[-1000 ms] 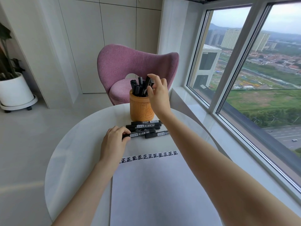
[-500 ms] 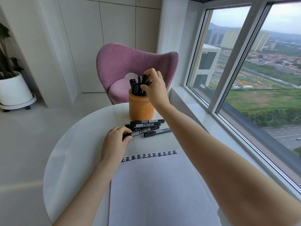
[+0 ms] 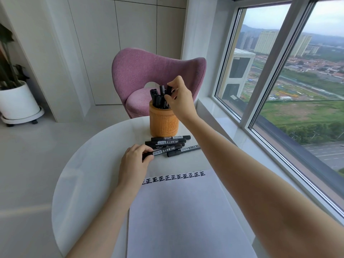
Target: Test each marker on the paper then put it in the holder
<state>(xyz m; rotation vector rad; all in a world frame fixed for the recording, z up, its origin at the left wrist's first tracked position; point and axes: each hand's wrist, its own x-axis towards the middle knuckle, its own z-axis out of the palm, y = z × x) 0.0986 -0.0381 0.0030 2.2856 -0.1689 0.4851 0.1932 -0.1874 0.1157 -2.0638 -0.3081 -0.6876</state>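
Observation:
A carved wooden holder (image 3: 163, 125) stands at the far side of the round white table (image 3: 89, 175), with several black markers upright in it. My right hand (image 3: 181, 100) is above its rim and pinches the top of one black marker (image 3: 169, 90) that stands in the holder. Several more black markers (image 3: 170, 144) lie in a loose pile just in front of the holder. My left hand (image 3: 134, 164) grips the cap end of the nearest one (image 3: 164, 150). A white paper (image 3: 182, 211) with a row of black marks along its top edge lies in front of me.
A pink upholstered chair (image 3: 156, 71) stands right behind the table. A large window (image 3: 290, 86) with a low sill runs along the right. A potted plant in a white pot (image 3: 17, 101) sits on the floor at far left.
My right hand has lowered the marker further into the holder. My left hand has kept its hold on the nearest lying marker.

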